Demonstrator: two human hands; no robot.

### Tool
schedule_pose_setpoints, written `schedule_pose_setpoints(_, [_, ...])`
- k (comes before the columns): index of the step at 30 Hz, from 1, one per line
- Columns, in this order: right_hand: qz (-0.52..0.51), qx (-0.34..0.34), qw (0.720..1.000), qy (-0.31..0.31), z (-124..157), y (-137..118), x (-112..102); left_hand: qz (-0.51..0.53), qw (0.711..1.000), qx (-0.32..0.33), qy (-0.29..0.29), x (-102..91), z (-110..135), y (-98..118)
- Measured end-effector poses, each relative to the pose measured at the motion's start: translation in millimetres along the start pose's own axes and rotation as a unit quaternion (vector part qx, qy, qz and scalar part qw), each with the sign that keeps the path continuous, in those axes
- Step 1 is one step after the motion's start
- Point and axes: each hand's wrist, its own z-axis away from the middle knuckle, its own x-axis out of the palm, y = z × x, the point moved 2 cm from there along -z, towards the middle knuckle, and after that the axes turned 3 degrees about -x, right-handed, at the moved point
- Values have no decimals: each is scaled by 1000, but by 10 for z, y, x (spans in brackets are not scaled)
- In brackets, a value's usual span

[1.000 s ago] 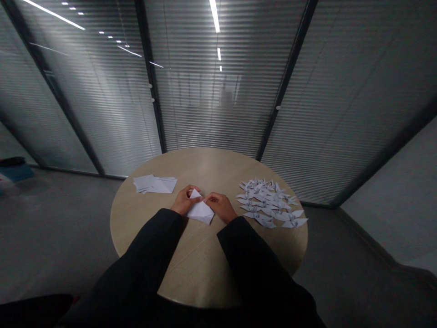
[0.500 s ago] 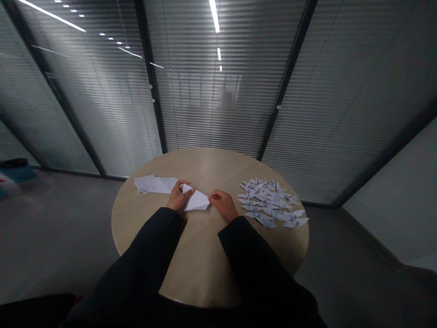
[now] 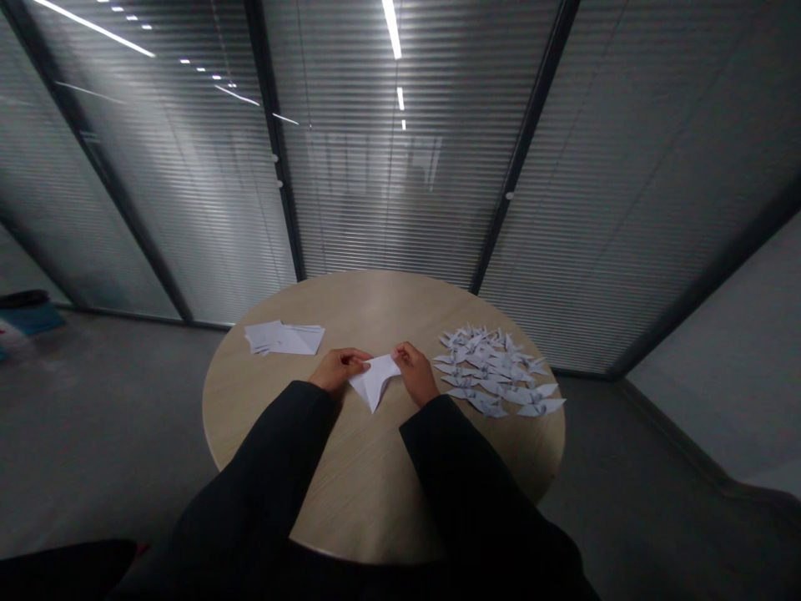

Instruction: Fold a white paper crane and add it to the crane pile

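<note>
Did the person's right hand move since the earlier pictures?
Yes, the right hand moved slightly rightward, closer to the pile of origami cranes, and it now touches the folded white paper.

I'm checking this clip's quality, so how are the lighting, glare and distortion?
In the head view, ceiling light reflections glare on the glass blinds; the wide lens tilts the window frames; the table is dim, yet the folded paper, left hand and right hand look reasonably sharp; the sleeves lose detail.
</note>
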Motion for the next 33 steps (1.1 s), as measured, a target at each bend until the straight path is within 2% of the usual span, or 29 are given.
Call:
schedule_pose_setpoints(5, [-46,-10,998,-34,0,-12,26,-36,998,-29,-51,43,17,-28])
schedule_pose_setpoints(9, [-69,-30,997,-2,3,-63,0,-20,1000,-21,-13,0,-8,-81])
schedule_pose_setpoints(11, [-53,-96,994,4,27,-152,-22,1,1000,-10,22,-43,-24,-96])
schedule_pose_setpoints(14, [27,-236,969,-63,102,-312,-5,13,998,1,55,-106,-42,-79])
schedule_pose_setpoints(17, [102,-275,948,-120,162,-367,32,12,997,-5,83,-155,-58,-55])
schedule_pose_setpoints(22, [135,-259,950,-108,141,-304,33,51,994,-7,99,-178,-80,-84])
schedule_pose_setpoints(28, [68,-221,970,-79,90,-258,4,97,992,-19,84,-160,-72,-94])
schedule_pose_setpoints(33, [4,-198,976,-90,98,-280,-19,107,990,-22,88,-155,-50,-60])
